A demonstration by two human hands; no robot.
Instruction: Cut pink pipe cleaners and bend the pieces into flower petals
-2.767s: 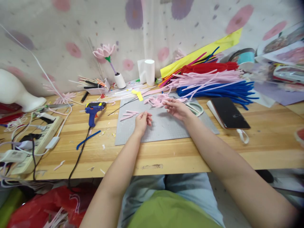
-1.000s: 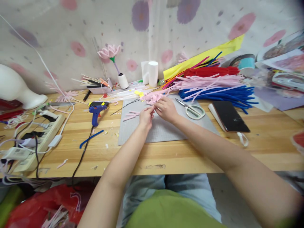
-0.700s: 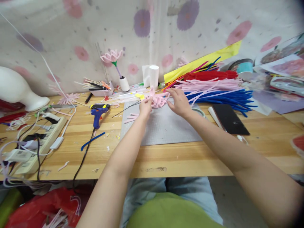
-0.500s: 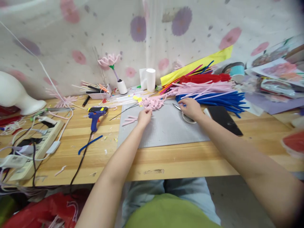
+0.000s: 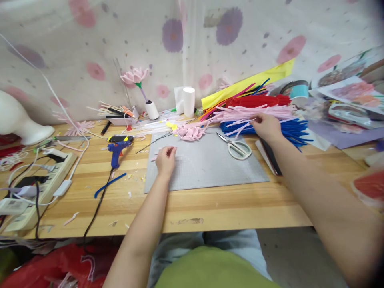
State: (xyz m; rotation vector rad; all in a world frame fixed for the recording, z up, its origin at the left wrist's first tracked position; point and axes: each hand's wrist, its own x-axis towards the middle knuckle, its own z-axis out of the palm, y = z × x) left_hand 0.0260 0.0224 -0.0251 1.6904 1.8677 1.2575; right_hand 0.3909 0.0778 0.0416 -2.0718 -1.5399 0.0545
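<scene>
Two hands flank the scissors: right hand pinches a pink stem; left hand curls over pink bits.

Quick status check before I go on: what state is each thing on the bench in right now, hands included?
left hand: resting on the grey mat, fingers curled at short pink pieces
right hand: pinching a pink pipe cleaner in the stack
scissors: lying on the mat, untouched, blades nearly shut
glue gun: lying on the table, cord attached
pink petal cluster: lying at the mat's far edge, untouched
phone: flat, partly hidden by the right arm
</scene>
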